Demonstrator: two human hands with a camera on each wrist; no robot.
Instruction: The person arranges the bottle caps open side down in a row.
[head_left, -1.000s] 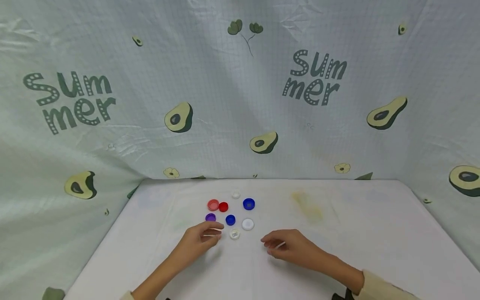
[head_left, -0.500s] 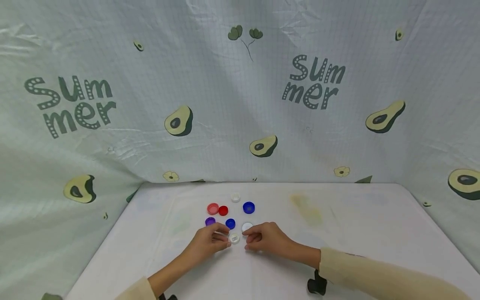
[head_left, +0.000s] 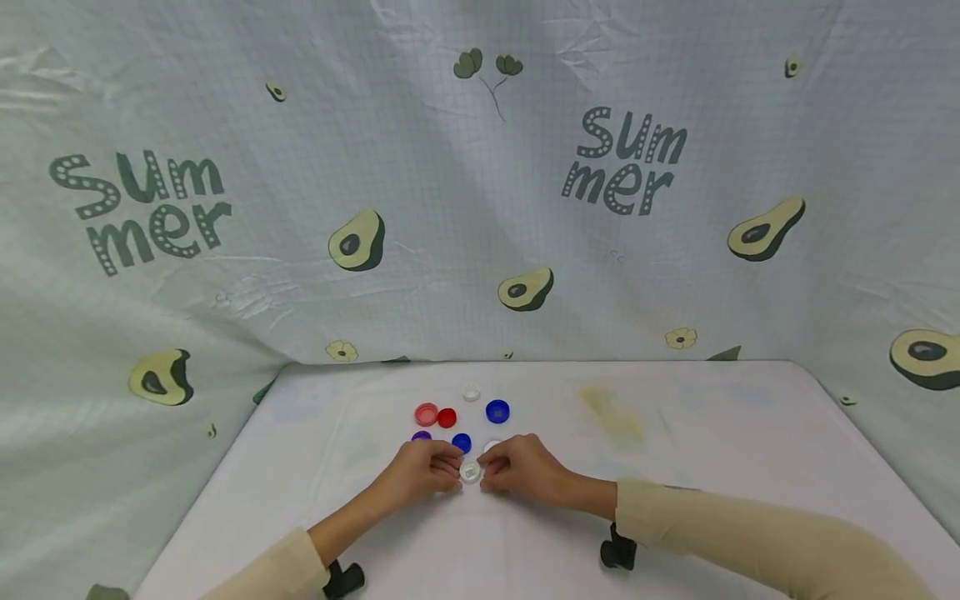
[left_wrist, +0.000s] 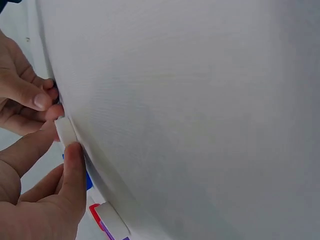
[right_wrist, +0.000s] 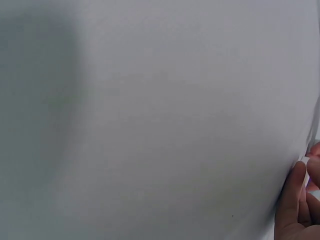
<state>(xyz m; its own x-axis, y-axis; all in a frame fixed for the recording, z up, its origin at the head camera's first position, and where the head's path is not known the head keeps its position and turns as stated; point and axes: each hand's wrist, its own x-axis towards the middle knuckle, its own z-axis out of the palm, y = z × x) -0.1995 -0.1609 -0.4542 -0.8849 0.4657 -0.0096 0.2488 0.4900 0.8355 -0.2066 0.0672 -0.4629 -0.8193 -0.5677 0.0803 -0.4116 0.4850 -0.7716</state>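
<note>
A small white bottle cap point(head_left: 470, 472) lies between my two hands near the middle of the table. My left hand point(head_left: 422, 471) pinches its left side; in the left wrist view, thumb and forefinger meet the edge of the white cap point(left_wrist: 66, 131). My right hand point(head_left: 523, 471) is bent at the cap's right side, fingertips beside its rim. Whether those fingertips grip it is hidden. Just beyond lie a blue cap point(head_left: 461, 442), a partly covered purple cap point(head_left: 422, 435) and another white cap point(head_left: 491, 446), mostly behind the right hand.
Farther back on the white table point(head_left: 712, 467) are a pink cap point(head_left: 426, 414), a red cap point(head_left: 447, 417), a larger blue cap point(head_left: 497, 411) and a whitish cap point(head_left: 471, 392). A printed cloth point(head_left: 435, 167) hangs behind the table.
Both hands have come inward to the near white cap, the right one moving left and the left one moving right. Left fingers now pinch the cap. The other caps stay in place.
</note>
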